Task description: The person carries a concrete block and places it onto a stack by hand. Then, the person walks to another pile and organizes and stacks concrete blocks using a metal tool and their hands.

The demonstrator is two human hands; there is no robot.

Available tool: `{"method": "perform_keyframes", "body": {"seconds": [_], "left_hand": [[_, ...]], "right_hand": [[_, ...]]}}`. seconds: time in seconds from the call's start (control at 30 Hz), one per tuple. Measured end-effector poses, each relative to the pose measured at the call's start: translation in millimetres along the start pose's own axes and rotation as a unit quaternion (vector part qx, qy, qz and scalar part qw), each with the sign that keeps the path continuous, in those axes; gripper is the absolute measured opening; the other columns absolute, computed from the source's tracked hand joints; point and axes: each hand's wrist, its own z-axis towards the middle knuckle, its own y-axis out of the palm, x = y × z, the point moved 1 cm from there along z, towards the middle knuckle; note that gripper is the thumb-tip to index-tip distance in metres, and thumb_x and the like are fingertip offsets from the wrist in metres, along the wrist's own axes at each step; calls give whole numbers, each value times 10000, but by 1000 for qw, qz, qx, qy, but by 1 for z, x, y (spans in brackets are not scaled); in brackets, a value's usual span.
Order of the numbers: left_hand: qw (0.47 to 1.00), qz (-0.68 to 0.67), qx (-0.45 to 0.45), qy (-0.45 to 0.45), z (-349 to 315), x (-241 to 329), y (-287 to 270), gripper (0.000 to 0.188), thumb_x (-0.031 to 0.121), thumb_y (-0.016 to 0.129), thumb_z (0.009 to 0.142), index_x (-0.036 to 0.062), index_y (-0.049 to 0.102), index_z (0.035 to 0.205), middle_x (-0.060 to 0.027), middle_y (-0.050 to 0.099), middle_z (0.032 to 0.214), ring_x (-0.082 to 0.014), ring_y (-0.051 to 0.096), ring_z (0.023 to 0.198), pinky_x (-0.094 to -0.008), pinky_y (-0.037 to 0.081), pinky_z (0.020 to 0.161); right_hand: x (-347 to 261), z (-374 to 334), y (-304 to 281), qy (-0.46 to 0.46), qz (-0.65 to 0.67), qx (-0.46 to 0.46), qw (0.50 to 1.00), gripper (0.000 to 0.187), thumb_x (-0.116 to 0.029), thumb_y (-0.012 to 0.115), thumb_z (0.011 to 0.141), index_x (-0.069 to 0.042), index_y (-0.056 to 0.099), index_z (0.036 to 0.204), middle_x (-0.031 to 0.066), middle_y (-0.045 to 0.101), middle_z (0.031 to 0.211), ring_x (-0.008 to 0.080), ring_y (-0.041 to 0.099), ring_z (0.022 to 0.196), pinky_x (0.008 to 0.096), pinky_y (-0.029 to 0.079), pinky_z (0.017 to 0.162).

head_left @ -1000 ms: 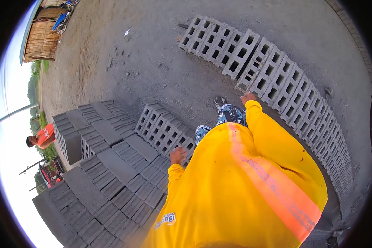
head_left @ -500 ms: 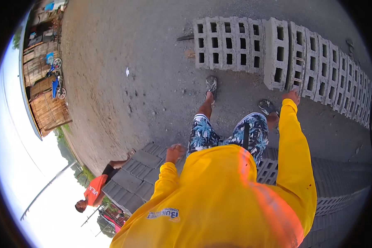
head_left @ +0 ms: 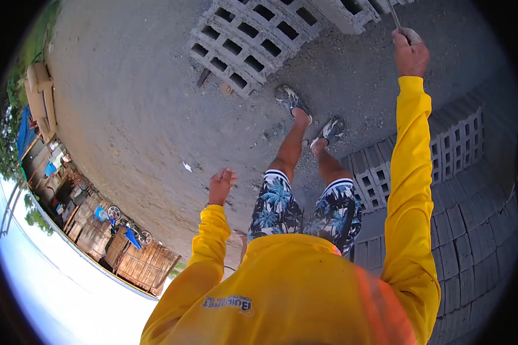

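My right hand (head_left: 411, 53) is raised at the upper right, closed on a thin grey strip (head_left: 394, 14) that runs up out of the picture; its kind does not show. Just left of it, at the top edge, are upright grey hollow concrete blocks (head_left: 345, 14), partly cut off. More hollow blocks (head_left: 253, 43) stand pressed together in a row farther left, their square holes facing up toward me. My left hand (head_left: 221, 185) hangs over the ground beside my left thigh. Its fingers are loosely bent and hold nothing.
Stacked concrete blocks (head_left: 472, 230) lie to my right, close by my right leg. A dark stick-like piece (head_left: 203, 77) pokes out by the block row. Huts (head_left: 147, 264), a blue motorcycle (head_left: 132, 237) and a tan vehicle-like shape (head_left: 41, 98) stand off left across gravelly ground (head_left: 138, 115).
My view has turned, and the block row now sits higher and tilted. My right hand has come away from the block ends with the thin strip. My feet have stepped; the person in orange has left view.
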Motion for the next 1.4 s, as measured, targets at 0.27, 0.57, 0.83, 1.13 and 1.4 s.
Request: {"method": "perform_keyframes", "body": {"seconds": [0.27,0.57,0.83,1.13,1.4], "left_hand": [[957,229,-122,127,105,48,64,384,392,530,957,64,669,1103,-69,712,970,-141,649,825,-286,496,709],[809,482,-41,334,240,86,85,443,403,603,901,1,690,1064,-217,690,1040,-371,650,988,-409,502,874],[577,577,83,573,335,97,117,667,548,665,815,-70,668,1065,-301,644,1084,-414,624,1038,-438,506,885],[608,618,190,461,392,77,149,819,679,621,751,-118,666,936,-334,649,1001,-399,620,1045,-456,263,1133],[809,369,2,458,390,94,114,567,339,832,711,-138,666,969,-219,699,999,-271,668,886,-346,444,954]], "right_hand": [[85,-282,31,348,343,95,867,307,-283,743,840,-21,655,974,14,586,756,84,524,684,257,427,626],[109,-381,56,552,374,182,723,491,-470,588,931,13,676,929,-1,468,582,88,380,480,254,308,447],[68,-419,240,618,488,252,562,513,-470,655,892,20,594,1030,58,569,762,115,467,596,262,334,463],[67,-438,398,604,542,328,485,495,-480,701,855,-8,630,984,44,607,839,78,420,512,265,332,439],[105,-433,440,557,530,365,526,473,-358,775,818,32,559,974,40,607,742,85,535,612,221,447,582]]}}
